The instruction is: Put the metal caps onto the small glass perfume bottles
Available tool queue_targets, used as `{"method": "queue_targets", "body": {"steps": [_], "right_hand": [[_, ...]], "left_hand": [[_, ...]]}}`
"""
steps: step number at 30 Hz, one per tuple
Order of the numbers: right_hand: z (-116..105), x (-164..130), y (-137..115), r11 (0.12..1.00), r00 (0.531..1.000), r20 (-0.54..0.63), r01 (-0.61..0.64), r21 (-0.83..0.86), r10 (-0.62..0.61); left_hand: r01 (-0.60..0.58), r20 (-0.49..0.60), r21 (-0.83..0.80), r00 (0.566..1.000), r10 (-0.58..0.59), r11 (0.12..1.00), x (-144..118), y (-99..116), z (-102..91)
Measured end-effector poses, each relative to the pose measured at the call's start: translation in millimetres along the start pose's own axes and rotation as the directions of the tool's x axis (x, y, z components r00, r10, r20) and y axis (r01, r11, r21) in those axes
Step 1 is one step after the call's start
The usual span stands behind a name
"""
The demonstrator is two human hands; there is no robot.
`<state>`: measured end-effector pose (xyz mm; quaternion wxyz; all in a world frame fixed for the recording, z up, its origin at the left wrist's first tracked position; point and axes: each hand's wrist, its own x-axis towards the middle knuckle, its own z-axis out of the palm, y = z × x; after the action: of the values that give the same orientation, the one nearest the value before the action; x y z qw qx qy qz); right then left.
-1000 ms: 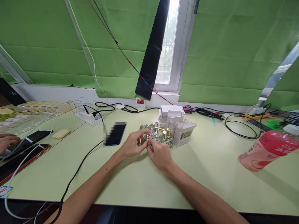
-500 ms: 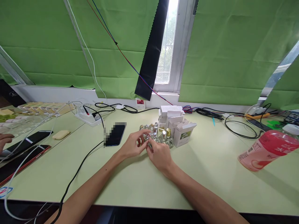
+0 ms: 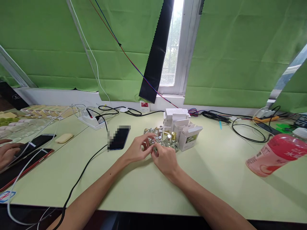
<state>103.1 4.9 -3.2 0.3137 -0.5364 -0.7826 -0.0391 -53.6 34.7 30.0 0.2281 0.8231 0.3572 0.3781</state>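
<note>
My left hand [image 3: 137,148] and my right hand [image 3: 165,159] meet at the middle of the table. Their thumbs and index fingers close together on a small glass bottle with a silver top [image 3: 153,141]; most of its body is hidden by my fingers. Just beyond them stands a cluster of similar small glass bottles [image 3: 169,138] with silver and gold caps. Several white cartons [image 3: 190,138] are grouped behind and right of the bottles, some with open flaps.
Left of my hands lies a dark phone [image 3: 121,137], with a black cable running past it. A pink-labelled drink bottle [image 3: 275,155] stands at the right. At the far left, another person's hand [image 3: 9,153] rests over phones. A white power strip [image 3: 92,122] sits farther back.
My hands stay almost in place on the small bottle, with slight finger movement. At the far left, the other person's hand has come further into view over the phones.
</note>
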Motion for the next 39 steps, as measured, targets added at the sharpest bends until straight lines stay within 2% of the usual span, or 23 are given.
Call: {"method": "queue_targets", "body": {"steps": [13,19,22,25,27,30,33,36,37,39], "right_hand": [[-1,-2,0,1.000,0.999,-0.051,-0.012,0.023,0.013],[1,-2,0,0.997,0.984,-0.180,0.017,0.076,-0.003],[4,-2,0,0.994,0.964,-0.267,0.045,0.100,-0.017],[5,-2,1,0.991,0.949,-0.312,0.076,0.107,-0.040],[6,-2,1,0.989,0.946,-0.317,0.106,0.102,-0.069],[7,-2,0,0.983,0.941,-0.315,0.158,0.090,-0.122],[7,-2,0,0.973,0.930,-0.326,0.209,0.100,-0.167],[8,-3,-1,0.960,0.917,-0.346,0.252,0.119,-0.198],[8,-3,-2,0.958,0.914,-0.350,0.260,0.122,-0.203],[8,-3,-2,0.956,0.912,-0.353,0.264,0.124,-0.206]], "left_hand": [[0.020,0.016,-0.039,1.000,-0.020,0.999,0,0,-0.9],[0.037,-0.032,-0.025,0.999,-0.037,0.999,1,-1,-4.3],[0.060,-0.105,-0.002,0.993,-0.060,0.998,4,-1,-9.0],[0.102,-0.248,0.037,0.965,-0.090,0.994,11,-1,-13.9],[0.107,-0.328,0.103,0.942,-0.068,0.989,19,1,-16.1],[0.125,-0.393,0.250,0.919,-0.018,0.960,33,7,-16.5],[0.199,-0.334,0.378,0.940,-0.067,0.904,51,14,-14.7],[0.290,-0.231,0.472,0.952,-0.201,0.832,77,15,-12.5],[0.317,-0.167,0.523,0.949,-0.269,0.792,87,13,-11.6],[0.348,-0.030,0.599,0.910,-0.413,0.722,108,7,-9.4]]}}
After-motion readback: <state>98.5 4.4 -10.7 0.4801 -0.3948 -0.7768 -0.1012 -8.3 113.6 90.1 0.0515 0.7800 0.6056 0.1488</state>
